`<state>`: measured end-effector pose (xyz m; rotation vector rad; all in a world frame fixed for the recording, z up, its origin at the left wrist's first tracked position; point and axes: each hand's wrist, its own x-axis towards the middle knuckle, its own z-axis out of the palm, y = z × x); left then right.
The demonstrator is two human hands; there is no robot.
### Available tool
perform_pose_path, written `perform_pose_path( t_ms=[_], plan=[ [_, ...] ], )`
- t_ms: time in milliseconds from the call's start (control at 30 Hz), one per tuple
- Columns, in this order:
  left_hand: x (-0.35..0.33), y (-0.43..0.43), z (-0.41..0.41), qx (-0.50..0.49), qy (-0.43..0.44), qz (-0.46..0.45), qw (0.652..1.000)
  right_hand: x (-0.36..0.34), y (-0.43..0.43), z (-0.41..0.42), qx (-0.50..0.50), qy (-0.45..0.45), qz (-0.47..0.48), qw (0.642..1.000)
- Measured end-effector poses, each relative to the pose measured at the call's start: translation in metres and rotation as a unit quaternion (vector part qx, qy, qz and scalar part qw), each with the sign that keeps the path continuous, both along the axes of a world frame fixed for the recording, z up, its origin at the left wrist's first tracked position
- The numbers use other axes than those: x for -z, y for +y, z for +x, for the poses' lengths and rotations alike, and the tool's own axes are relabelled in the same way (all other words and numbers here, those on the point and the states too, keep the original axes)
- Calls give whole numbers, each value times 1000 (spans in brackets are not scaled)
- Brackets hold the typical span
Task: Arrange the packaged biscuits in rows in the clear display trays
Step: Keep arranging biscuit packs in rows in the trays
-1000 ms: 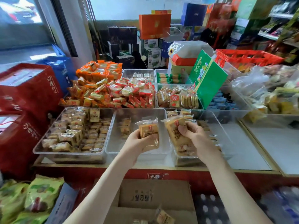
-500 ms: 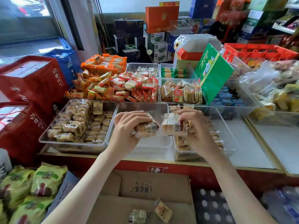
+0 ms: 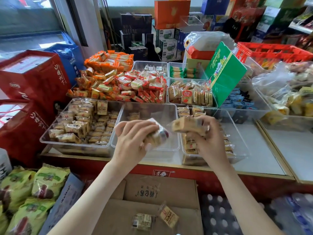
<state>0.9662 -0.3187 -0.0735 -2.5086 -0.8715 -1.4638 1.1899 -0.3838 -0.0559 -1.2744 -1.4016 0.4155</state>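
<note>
Clear film wraps the biscuit pack (image 3: 159, 135) that your left hand (image 3: 133, 138) curls round, above the nearly bare middle tray (image 3: 162, 112). Your right hand (image 3: 209, 139) pinches a second pack (image 3: 185, 126) over the right tray (image 3: 237, 133). Placement is in hand: next, lower each into a row.

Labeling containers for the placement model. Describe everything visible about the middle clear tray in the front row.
The middle clear tray is a rectangular transparent plastic bin with a rimmed edge, standing level on the counter close between the fuller left tray and right tray. It looks nearly empty: only a few biscuit packets show near its far wall. The left hand, gripping a packet, is above its near half; contact cannot be told.
</note>
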Motion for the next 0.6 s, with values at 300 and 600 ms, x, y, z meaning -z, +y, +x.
perform_pose_path(
  t_ms=[300,600],
  plan=[
    [-23,-7,27,107,-353,-768,524,1,8,-6,-177,466,-258,828],
    [-12,-13,45,84,-258,-698,663,-4,3,-28,-7,95,-290,952]
  ],
)
